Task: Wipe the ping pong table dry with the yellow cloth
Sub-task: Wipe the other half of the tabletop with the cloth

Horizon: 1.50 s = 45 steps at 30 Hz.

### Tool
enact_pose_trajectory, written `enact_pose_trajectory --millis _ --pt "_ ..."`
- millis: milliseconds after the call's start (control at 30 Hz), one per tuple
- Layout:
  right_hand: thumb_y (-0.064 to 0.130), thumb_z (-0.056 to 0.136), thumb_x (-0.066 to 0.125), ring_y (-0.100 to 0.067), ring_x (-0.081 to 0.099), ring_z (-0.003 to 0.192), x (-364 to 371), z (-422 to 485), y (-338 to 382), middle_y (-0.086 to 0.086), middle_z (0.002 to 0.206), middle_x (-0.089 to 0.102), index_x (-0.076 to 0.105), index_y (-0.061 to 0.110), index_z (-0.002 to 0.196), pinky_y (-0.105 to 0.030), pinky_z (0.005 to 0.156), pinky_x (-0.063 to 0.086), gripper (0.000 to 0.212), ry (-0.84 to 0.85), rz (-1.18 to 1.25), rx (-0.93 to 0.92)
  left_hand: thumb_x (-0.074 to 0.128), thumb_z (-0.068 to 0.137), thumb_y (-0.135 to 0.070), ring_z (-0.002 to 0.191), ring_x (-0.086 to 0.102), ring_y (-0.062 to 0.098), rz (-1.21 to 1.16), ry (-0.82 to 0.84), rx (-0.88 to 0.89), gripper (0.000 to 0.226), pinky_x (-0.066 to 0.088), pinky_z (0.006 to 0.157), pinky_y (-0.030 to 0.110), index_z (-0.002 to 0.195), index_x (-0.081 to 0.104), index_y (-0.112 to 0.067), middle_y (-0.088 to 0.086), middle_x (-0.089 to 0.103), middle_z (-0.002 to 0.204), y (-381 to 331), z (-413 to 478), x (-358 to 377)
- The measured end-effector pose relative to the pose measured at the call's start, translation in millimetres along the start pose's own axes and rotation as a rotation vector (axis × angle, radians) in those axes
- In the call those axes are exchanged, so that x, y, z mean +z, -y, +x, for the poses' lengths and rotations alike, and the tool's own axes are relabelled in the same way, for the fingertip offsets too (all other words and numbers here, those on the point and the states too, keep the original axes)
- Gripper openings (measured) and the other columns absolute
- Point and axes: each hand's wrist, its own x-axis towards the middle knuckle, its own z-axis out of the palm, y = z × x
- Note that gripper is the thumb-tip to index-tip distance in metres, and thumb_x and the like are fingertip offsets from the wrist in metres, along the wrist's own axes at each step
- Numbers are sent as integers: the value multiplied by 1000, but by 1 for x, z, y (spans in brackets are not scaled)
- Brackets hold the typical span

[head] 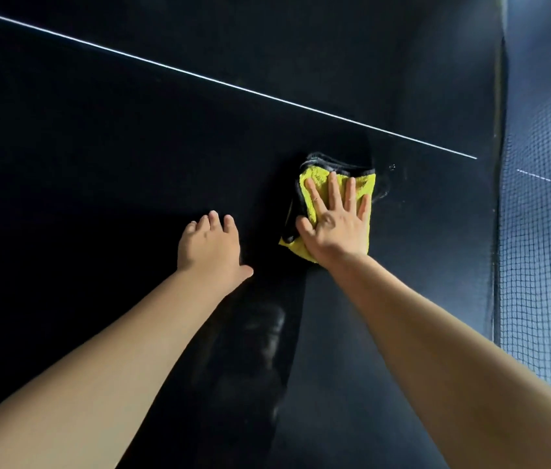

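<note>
Forearms: my left forearm point(98, 350) and right forearm point(453, 350) are bare and reach out over the tabletop point(98, 147).
Left hand point(211, 245): I see it palm-down on the dark surface, grip apart and holding nothing, well to the left of the cloth.
Right hand point(338, 228): fingers are spread straight and press flat on the cloth; the grip is apart, with nothing pinched.
Yellow cloth point(367, 186): folded, dark-edged, and trapped between my right palm and the tabletop, short of the white line.
Risk, cloth: only palm pressure holds it, so I judge a fast stroke could let it bunch or slide out from under the hand.
Risk, water: droplets point(392, 167) and faint smears lie just right of the cloth; a soaked fold would likely drag these into streaks rather than lift them.
Risk, left palm: I would expect a slip or fresh marks if that patch is wet.
Surface: matte black and poorly lit; a pale sheen point(267, 333) between my arms may be moisture or a reflection, and I cannot tell which. Missed wet patches are therefore likely.
White line point(233, 86): runs diagonally beyond the cloth.
Net point(538, 248): black mesh along the right side, which a stroke to the right could snag.
Room: bluish light shows behind the net, and nothing else is legible.
</note>
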Motion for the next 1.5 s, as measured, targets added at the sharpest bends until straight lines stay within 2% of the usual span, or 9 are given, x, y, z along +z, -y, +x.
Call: enact_pose_trajectory --millis 200,333,567,767,967,1167,1267,1400,1500 --pt "62 94 18 -31 -26 147 23 -107 30 0 162 -21 -19 43 150 -54 119 -12 70 59 -38 -27 46 96 -37 143 16 21 -49 -240 245 74 16 115 35 150 2 -13 9 8 158 -11 -58 23" --pt "65 83 -1 -32 -28 145 39 -178 55 0 157 -27 -26 41 146 -56 118 -14 71 89 -41 -42 46 96 -17 144 14 19 -83 -222 405 73 12 116 33 151 -1 -17 5 1 159 -14 -104 38" --pt "64 88 7 -33 -30 144 64 -290 95 1 157 -27 -20 39 148 -54 115 -20 70 93 -9 -59 36 97 -9 145 -5 13 -76 -102 525 66 0 119 31 151 -2 -18 -1 -7 159 5 -190 78" --pt "59 86 39 -40 15 148 85 -370 121 -7 160 20 21 34 154 -58 114 7 75 9 9 -72 25 98 -4 145 -3 10 -86 -53 576 61 -2 119 31 152 2 -20 -4 -2 159 27 -255 119" --pt "57 79 45 -34 17 148 91 -428 113 -6 158 32 25 37 152 -57 112 13 78 40 0 -83 26 95 4 145 -3 10 -89 7 667 67 -3 118 29 151 -4 -17 -2 -5 159 28 -303 140" --pt "60 78 45 -31 18 148 86 -436 88 -3 158 31 32 38 150 -55 113 13 77 99 -18 -66 26 96 1 145 -4 12 -71 -22 701 66 -3 118 30 150 -6 -16 0 -6 159 8 -312 140" --pt "61 78 43 -33 20 148 82 -415 72 -2 160 27 28 38 152 -54 114 10 78 76 10 16 26 94 2 145 -7 12 -82 -35 697 66 -6 118 31 151 -5 -16 1 -7 159 6 -303 132" --pt "65 84 30 -30 -4 150 74 -373 47 1 162 4 5 44 152 -53 118 -5 75 55 -14 55 33 92 2 145 -11 13 -96 -67 627 72 -6 118 34 151 -5 -18 1 -9 159 1 -275 120" --pt "67 84 18 -26 -22 148 63 -328 28 5 161 -15 -10 47 148 -51 118 -15 73 77 -30 8 39 95 -8 145 -10 15 -81 -95 547 71 -7 117 36 150 -6 -18 3 -9 159 -17 -234 105"
